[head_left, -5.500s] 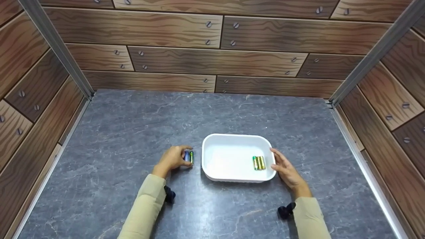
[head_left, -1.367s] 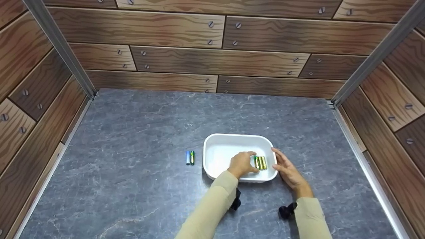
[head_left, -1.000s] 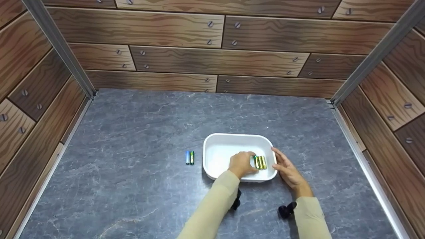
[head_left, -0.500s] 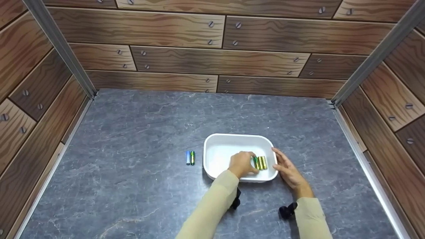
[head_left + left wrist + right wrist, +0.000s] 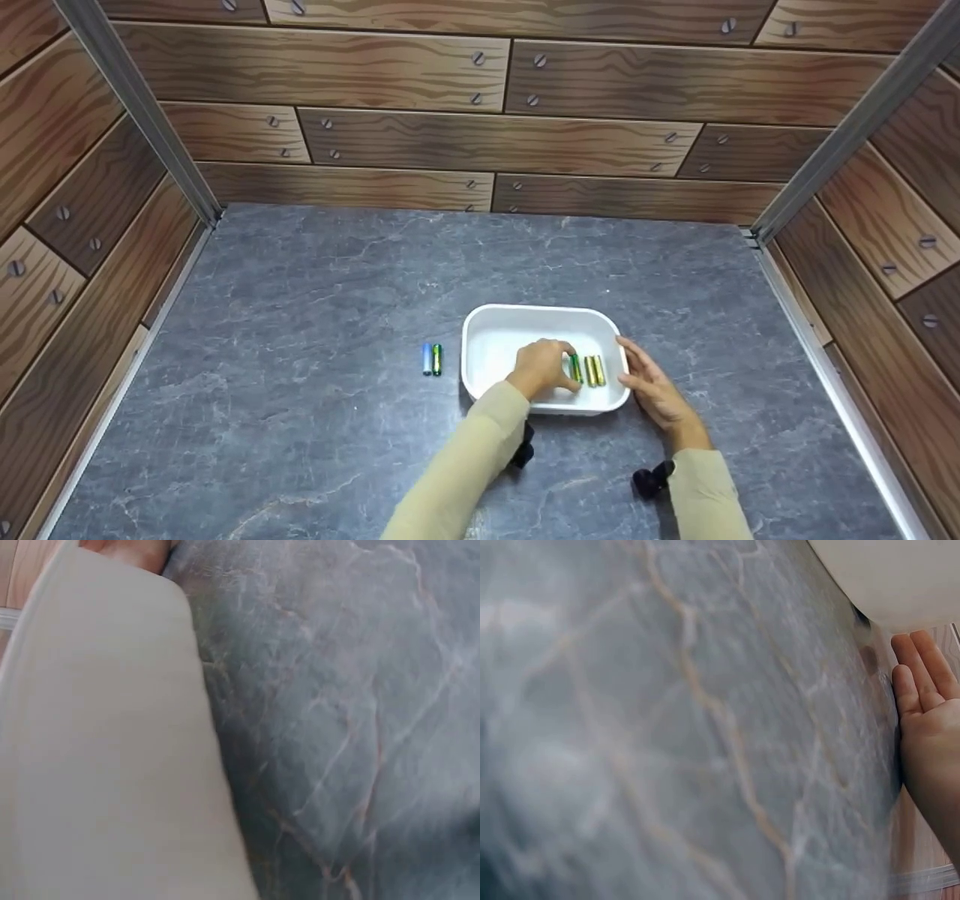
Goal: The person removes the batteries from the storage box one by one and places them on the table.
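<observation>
A white tray (image 5: 525, 319) sits on the grey marble table. My left hand (image 5: 541, 367) reaches inside it, finger and thumb curled at the ends of a green battery (image 5: 575, 369). Two gold batteries (image 5: 595, 370) lie just right of it, a small gap apart. My right hand (image 5: 651, 381) lies flat and open against the tray's right wall; in the right wrist view its fingers (image 5: 922, 682) are straight beside the tray (image 5: 889, 577). The left wrist view shows only my sleeve (image 5: 105, 742) and the table.
A blue battery (image 5: 427, 359) and a green battery (image 5: 436, 359) lie side by side on the table, left of the tray. Wood-patterned walls (image 5: 480, 135) close in the table at the back and on both sides.
My left hand came from the batteries on the table into the tray. In the last half second it drew the green battery slightly left, away from the gold pair. The right hand stayed put.
</observation>
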`<state>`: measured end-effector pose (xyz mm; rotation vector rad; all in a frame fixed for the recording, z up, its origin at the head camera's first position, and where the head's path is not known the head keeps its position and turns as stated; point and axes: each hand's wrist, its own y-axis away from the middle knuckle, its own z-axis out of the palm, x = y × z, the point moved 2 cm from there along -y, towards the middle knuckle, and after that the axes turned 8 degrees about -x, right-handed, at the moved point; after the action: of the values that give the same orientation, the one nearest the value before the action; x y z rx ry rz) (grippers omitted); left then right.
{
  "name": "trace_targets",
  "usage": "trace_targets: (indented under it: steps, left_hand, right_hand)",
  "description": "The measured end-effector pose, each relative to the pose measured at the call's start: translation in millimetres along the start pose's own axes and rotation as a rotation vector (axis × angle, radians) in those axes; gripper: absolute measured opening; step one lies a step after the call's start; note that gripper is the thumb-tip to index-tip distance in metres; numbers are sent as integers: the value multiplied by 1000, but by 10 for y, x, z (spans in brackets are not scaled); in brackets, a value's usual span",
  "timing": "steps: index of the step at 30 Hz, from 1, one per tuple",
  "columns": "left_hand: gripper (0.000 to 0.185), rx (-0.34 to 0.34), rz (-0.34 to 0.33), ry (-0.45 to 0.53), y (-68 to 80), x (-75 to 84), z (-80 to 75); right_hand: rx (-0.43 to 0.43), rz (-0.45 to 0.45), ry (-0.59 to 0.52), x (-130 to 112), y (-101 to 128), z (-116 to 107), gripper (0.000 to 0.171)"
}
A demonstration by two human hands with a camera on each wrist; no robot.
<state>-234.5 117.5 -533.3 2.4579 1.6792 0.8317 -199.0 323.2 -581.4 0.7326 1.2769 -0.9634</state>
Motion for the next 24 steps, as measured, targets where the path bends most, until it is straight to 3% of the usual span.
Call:
trace_targets:
  steps: [15, 24]
  left_hand:
    - [57, -2, 117, -3, 145, -55, -292]
    - [57, 6, 182, -36, 243, -106, -444]
  right_hand:
    - [34, 37, 4, -4, -7, -2, 59]
    - [14, 13, -11, -4, 1, 0, 58]
